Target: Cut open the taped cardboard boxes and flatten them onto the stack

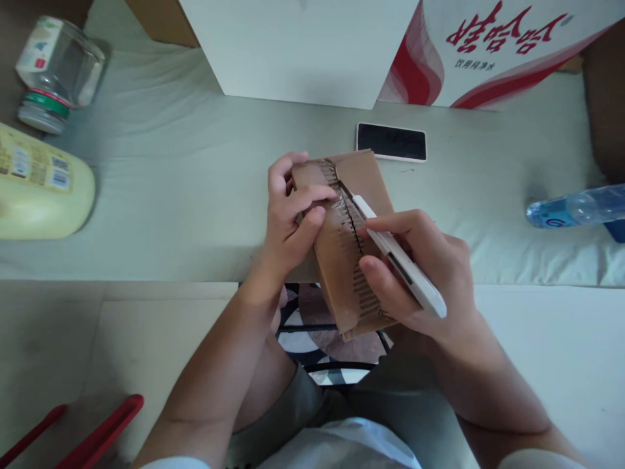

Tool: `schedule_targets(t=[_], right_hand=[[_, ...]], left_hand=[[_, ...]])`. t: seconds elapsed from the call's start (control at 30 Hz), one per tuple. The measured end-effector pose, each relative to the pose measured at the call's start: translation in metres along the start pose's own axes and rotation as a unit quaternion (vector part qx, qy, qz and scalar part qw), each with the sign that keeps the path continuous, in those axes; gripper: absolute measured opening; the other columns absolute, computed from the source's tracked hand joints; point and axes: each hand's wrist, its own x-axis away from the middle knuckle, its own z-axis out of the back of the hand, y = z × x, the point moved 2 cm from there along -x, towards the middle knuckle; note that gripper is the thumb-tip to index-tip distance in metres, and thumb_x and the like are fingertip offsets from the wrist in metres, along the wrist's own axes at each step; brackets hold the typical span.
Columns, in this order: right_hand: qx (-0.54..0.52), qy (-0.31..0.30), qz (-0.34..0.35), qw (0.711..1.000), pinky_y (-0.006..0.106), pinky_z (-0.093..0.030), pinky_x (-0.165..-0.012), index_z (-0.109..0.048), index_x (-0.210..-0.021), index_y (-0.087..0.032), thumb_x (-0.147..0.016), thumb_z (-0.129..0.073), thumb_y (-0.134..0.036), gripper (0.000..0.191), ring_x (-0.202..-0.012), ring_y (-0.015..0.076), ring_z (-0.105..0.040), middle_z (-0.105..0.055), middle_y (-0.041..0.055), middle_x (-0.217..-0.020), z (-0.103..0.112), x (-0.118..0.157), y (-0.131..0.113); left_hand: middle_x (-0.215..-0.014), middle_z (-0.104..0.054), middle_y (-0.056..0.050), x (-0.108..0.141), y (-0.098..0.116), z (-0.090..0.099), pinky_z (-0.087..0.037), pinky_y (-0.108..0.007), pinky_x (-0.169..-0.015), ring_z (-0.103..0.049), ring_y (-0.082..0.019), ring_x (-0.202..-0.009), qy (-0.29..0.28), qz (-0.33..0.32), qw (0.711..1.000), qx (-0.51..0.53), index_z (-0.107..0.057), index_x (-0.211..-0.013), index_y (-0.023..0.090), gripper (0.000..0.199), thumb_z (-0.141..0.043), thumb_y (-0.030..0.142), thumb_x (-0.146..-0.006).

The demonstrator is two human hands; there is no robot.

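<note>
A small brown cardboard box (336,260), taped along its middle seam, lies tilted over the near edge of the cloth-covered surface. My left hand (295,218) grips its upper left side, with the thumb and index finger on the top face and the other fingers around the edge. In my right hand (422,260) is a white utility knife (403,260), its handle lying between thumb and fingers. The blade is out and its tip meets the taped seam near the left index fingertip. A dark slit runs along part of that seam.
A phone (390,142) lies just beyond the box. White cartons (303,52) stand at the back. On the left are a clear jar (73,65) and a yellow bottle (43,189); a water bottle (576,207) lies at right. Red handles (105,430) show at lower left.
</note>
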Motion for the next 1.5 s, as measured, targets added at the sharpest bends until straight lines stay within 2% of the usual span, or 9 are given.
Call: schedule_targets(t=[0.17, 0.33, 0.5, 0.67, 0.77, 0.9, 1.17, 1.4, 1.5], right_hand=[[0.002, 0.023, 0.008, 1.0, 0.03, -0.049, -0.055, -0.065, -0.112, -0.026, -0.099, -0.071, -0.041, 0.02, -0.062, 0.018, -0.07, -0.077, 0.0013, -0.083, -0.001, 0.003, 0.003], [0.002, 0.019, 0.007, 1.0, 0.027, -0.046, -0.051, -0.065, -0.111, -0.025, -0.097, -0.071, -0.035, 0.017, -0.057, 0.0147, -0.067, -0.075, -0.0018, -0.078, -0.002, 0.0, 0.002], [0.008, 0.018, -0.02, 1.0, 0.026, -0.05, -0.053, -0.066, -0.111, -0.025, -0.098, -0.069, -0.033, 0.016, -0.057, 0.0149, -0.071, -0.078, -0.0018, -0.079, -0.001, 0.001, 0.003], [0.005, 0.039, -0.029, 0.999, 0.024, -0.053, -0.054, -0.069, -0.111, -0.025, -0.097, -0.071, -0.029, 0.016, -0.059, 0.0143, -0.073, -0.081, -0.0015, -0.082, 0.0, 0.005, 0.003], [0.012, 0.056, -0.021, 0.998, 0.024, -0.054, -0.053, -0.07, -0.109, -0.024, -0.095, -0.07, -0.024, 0.013, -0.058, 0.014, -0.073, -0.08, -0.0013, -0.079, 0.0, 0.006, 0.001], [0.018, 0.06, -0.012, 0.998, 0.023, -0.053, -0.05, -0.071, -0.107, -0.024, -0.095, -0.067, -0.021, 0.012, -0.055, 0.0136, -0.072, -0.079, -0.0018, -0.075, -0.001, 0.006, 0.001], [0.038, 0.051, -0.007, 0.998, 0.024, -0.054, -0.054, -0.07, -0.113, -0.023, -0.1, -0.065, -0.027, 0.015, -0.063, 0.0153, -0.076, -0.083, 0.0016, -0.088, -0.006, 0.009, 0.006], [0.049, 0.057, 0.007, 0.997, 0.023, -0.051, -0.051, -0.069, -0.107, -0.022, -0.096, -0.064, -0.021, 0.012, -0.059, 0.0135, -0.074, -0.081, 0.0001, -0.081, -0.002, 0.006, 0.0], [0.043, 0.065, 0.016, 0.997, 0.023, -0.05, -0.05, -0.069, -0.106, -0.023, -0.096, -0.065, -0.019, 0.012, -0.058, 0.0126, -0.072, -0.08, -0.0012, -0.08, -0.001, 0.009, 0.001]], left_hand=[[-0.153, -0.052, -0.008, 0.001, -0.007, 0.0, -0.057, -0.061, -0.114, -0.055, -0.037, -0.145, -0.007, -0.023, 1.0, -0.007, -0.074, -0.107, 0.027, 0.048, -0.051, 0.069, -0.107], [-0.157, -0.047, -0.005, 0.003, -0.009, -0.001, -0.057, -0.061, -0.115, -0.055, -0.035, -0.145, -0.008, -0.052, 0.999, 0.009, -0.073, -0.113, 0.03, 0.041, -0.053, 0.065, -0.108], [-0.156, -0.049, -0.008, 0.001, -0.002, 0.0, -0.058, -0.061, -0.113, -0.057, -0.035, -0.141, -0.011, -0.025, 1.0, 0.003, -0.076, -0.112, 0.031, 0.043, -0.049, 0.064, -0.109], [-0.152, -0.052, -0.007, -0.002, 0.001, 0.0, -0.061, -0.055, -0.111, -0.06, -0.032, -0.139, 0.005, -0.038, 0.999, 0.001, -0.078, -0.112, 0.033, 0.042, -0.047, 0.062, -0.11], [-0.152, -0.051, -0.007, -0.001, 0.0, -0.001, -0.061, -0.053, -0.111, -0.059, -0.031, -0.139, 0.01, -0.057, 0.998, -0.008, -0.078, -0.111, 0.03, 0.044, -0.047, 0.061, -0.111], [-0.152, -0.052, -0.007, -0.002, 0.0, -0.002, -0.06, -0.053, -0.113, -0.06, -0.031, -0.14, 0.014, -0.045, 0.999, -0.008, -0.078, -0.111, 0.032, 0.042, -0.046, 0.06, -0.111], [-0.152, -0.051, -0.006, -0.001, -0.003, -0.003, -0.06, -0.054, -0.113, -0.061, -0.032, -0.138, 0.018, -0.062, 0.998, -0.006, -0.077, -0.11, 0.031, 0.042, -0.046, 0.059, -0.111], [-0.152, -0.052, -0.007, -0.002, -0.003, -0.002, -0.061, -0.05, -0.111, -0.061, -0.029, -0.137, 0.021, -0.09, 0.996, -0.006, -0.078, -0.114, 0.032, 0.035, -0.049, 0.052, -0.112], [-0.152, -0.053, -0.007, -0.001, -0.003, -0.002, -0.057, -0.052, -0.117, -0.059, -0.029, -0.141, 0.021, -0.06, 0.998, -0.02, -0.077, -0.108, 0.029, 0.041, -0.046, 0.056, -0.112]])
